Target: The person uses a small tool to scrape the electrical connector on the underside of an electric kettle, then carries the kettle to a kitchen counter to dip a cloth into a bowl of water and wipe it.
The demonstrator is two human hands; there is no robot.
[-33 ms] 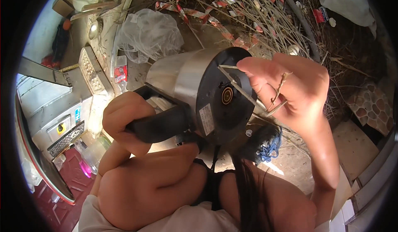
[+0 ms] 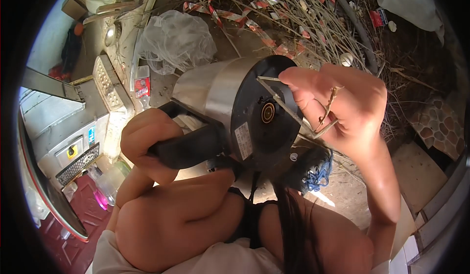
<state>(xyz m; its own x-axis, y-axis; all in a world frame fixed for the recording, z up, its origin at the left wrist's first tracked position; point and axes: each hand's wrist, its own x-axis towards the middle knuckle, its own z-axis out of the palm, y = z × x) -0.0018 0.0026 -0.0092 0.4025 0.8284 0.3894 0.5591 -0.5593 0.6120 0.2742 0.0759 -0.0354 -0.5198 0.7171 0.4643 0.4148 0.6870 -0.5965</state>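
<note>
Gripping at Eight O'Clock, Angling at Three

At the assembly's eight o'clock, the left hand (image 2: 149,139) is clamping its curled fingers round a black handle (image 2: 193,147). Near the view's centre, the steel kettle (image 2: 200,85) is lying tilted sideways, its black base (image 2: 271,147) facing the person. A round socket (image 2: 268,112) is sitting mid-base; a bent twig (image 2: 281,100) is slanting past it, from near twelve o'clock towards four. At three, the right hand (image 2: 350,100) is pinching that twig between its fingers; whether the bend is touching the base, I cannot tell. Working well is probably calling for a firm left grip, light twig pressure, and keeping brittle bits clear of the socket.
</note>
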